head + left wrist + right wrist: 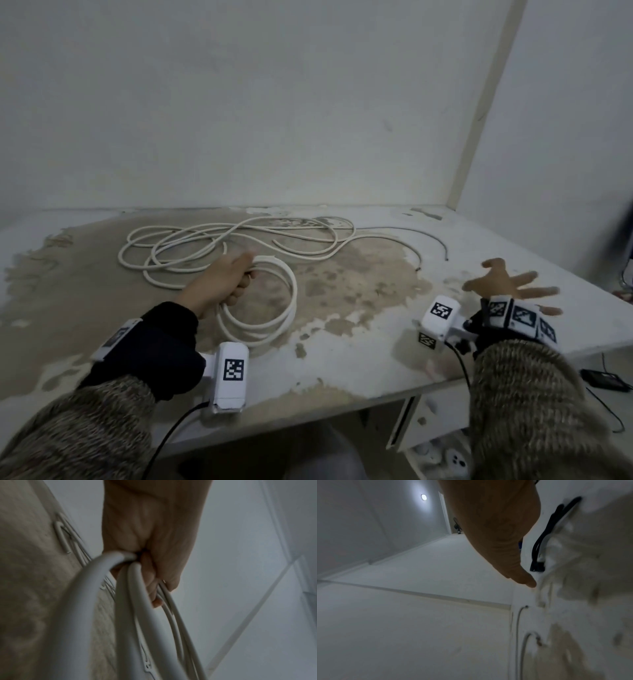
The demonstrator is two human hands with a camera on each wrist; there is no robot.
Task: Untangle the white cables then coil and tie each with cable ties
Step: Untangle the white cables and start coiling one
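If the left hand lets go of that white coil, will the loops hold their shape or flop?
The coil likely springs looser: its loops stand in wide round arcs from the left hand, suggesting a fairly stiff cable. No tie is visible on it. The loose cable also lies in broad curves, not limp.

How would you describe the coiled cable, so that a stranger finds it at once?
On the stained table, look at the near left part, where the left hand grips a white cable coil. Its loops are stacked in a neat ring, unlike the loose cable tangle sprawled behind it.
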